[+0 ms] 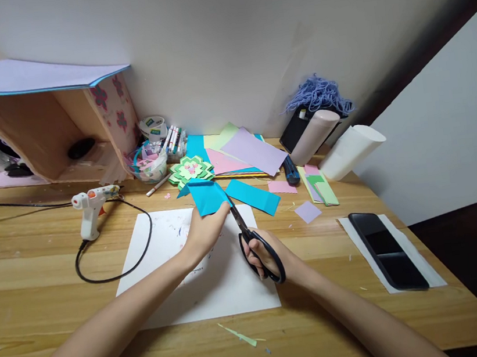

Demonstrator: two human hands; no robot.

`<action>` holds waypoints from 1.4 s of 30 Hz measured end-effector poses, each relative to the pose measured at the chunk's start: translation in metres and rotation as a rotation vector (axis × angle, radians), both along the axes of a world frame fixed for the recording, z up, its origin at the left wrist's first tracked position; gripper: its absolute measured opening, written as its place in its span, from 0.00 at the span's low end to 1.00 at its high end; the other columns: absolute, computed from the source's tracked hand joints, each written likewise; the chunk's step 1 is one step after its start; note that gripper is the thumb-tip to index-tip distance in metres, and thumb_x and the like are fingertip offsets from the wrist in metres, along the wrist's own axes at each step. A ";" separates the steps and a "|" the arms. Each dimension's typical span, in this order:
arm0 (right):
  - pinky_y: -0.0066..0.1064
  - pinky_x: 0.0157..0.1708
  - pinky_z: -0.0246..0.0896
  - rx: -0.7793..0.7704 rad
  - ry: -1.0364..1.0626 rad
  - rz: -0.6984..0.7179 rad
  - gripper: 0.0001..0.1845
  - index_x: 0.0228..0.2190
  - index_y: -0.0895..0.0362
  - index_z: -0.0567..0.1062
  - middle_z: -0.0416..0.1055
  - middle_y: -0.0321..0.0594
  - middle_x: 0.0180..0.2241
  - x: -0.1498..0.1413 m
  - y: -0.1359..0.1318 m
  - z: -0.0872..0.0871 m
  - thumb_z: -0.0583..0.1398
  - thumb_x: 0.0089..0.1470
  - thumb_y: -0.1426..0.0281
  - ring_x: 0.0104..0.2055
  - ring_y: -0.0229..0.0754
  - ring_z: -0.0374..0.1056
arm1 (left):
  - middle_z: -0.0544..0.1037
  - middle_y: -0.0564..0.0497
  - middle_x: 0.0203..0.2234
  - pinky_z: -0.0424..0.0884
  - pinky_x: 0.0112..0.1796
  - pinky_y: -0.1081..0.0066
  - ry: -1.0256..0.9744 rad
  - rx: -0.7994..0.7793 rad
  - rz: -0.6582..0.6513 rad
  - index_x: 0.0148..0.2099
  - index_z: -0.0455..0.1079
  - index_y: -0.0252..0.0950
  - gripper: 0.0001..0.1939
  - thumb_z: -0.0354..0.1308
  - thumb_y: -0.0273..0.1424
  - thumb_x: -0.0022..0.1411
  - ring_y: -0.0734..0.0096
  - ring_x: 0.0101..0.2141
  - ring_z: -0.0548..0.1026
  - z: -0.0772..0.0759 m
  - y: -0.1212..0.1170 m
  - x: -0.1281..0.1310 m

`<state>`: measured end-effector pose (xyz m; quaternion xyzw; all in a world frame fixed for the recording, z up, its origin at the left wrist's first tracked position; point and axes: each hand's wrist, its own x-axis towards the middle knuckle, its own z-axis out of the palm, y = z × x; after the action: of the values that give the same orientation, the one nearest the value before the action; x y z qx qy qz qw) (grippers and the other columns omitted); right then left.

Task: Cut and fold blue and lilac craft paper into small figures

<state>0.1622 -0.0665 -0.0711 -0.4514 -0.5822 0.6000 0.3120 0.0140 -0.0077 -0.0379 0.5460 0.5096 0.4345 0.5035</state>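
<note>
"Grip?"
"Left hand point(207, 226) pinches blue paper point(207, 197) over the back edge of white sheet point(246, 300); right hand point(261, 253), curled closed, holds scissors point(247, 233) against the paper."
"Room, containers?"
"1 green sliver point(240, 335) near the tabletop point(38, 292)'s front edge; bowl point(157, 174) of scraps point(151, 161) toward the back."

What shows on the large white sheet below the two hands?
The large white sheet bears small scattered marks, some blue. The left hand, blue paper, right hand and scissors cover parts of it; whatever lies behind them cannot be seen.
</note>
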 end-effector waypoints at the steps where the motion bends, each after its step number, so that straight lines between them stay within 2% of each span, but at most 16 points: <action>1: 0.21 0.11 0.53 -0.011 0.003 -0.002 0.36 0.25 0.57 0.60 0.51 0.25 0.15 -0.001 0.000 0.001 0.48 0.39 0.35 0.12 0.27 0.49 | 0.53 0.59 0.16 0.51 0.20 0.76 0.000 0.001 -0.006 0.21 0.49 0.37 0.13 0.51 0.31 0.52 0.79 0.19 0.51 0.000 0.000 0.000; 4: 0.22 0.12 0.54 -0.060 0.017 -0.005 0.39 0.25 0.56 0.60 0.51 0.25 0.14 -0.003 -0.001 0.006 0.45 0.34 0.32 0.12 0.28 0.49 | 0.54 0.59 0.16 0.51 0.21 0.75 0.008 0.008 -0.016 0.20 0.49 0.37 0.14 0.51 0.31 0.52 0.79 0.19 0.52 0.000 -0.002 0.001; 8: 0.23 0.12 0.53 -0.089 0.015 -0.008 0.40 0.24 0.56 0.59 0.51 0.25 0.13 -0.004 -0.002 0.011 0.44 0.33 0.31 0.12 0.28 0.50 | 0.54 0.59 0.16 0.52 0.22 0.74 0.005 0.014 -0.023 0.20 0.48 0.38 0.15 0.51 0.31 0.52 0.79 0.19 0.52 0.001 -0.005 0.002; 18: 0.22 0.10 0.52 -0.053 0.012 -0.058 0.36 0.24 0.56 0.59 0.52 0.25 0.13 -0.004 -0.001 0.008 0.50 0.35 0.33 0.11 0.28 0.51 | 0.57 0.59 0.16 0.54 0.23 0.75 0.030 -0.001 -0.018 0.21 0.50 0.37 0.14 0.51 0.32 0.52 0.78 0.19 0.54 -0.004 -0.003 0.002; 26: 0.22 0.12 0.51 -0.077 0.027 -0.017 0.41 0.25 0.57 0.61 0.53 0.26 0.12 0.000 -0.002 0.004 0.42 0.34 0.31 0.11 0.30 0.54 | 0.54 0.59 0.16 0.52 0.24 0.74 0.020 0.019 -0.052 0.21 0.48 0.38 0.14 0.51 0.31 0.52 0.78 0.20 0.52 0.002 -0.005 0.002; 42: 0.22 0.11 0.52 -0.060 0.020 -0.062 0.39 0.24 0.56 0.60 0.52 0.25 0.12 -0.002 -0.003 0.007 0.46 0.35 0.32 0.11 0.29 0.51 | 0.53 0.58 0.17 0.52 0.23 0.74 0.058 0.007 -0.067 0.21 0.48 0.38 0.14 0.51 0.32 0.52 0.78 0.20 0.52 0.004 -0.009 0.003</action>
<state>0.1605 -0.0696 -0.0644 -0.4725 -0.5462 0.6118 0.3227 0.0170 -0.0168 -0.0339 0.5767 0.5040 0.4030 0.5010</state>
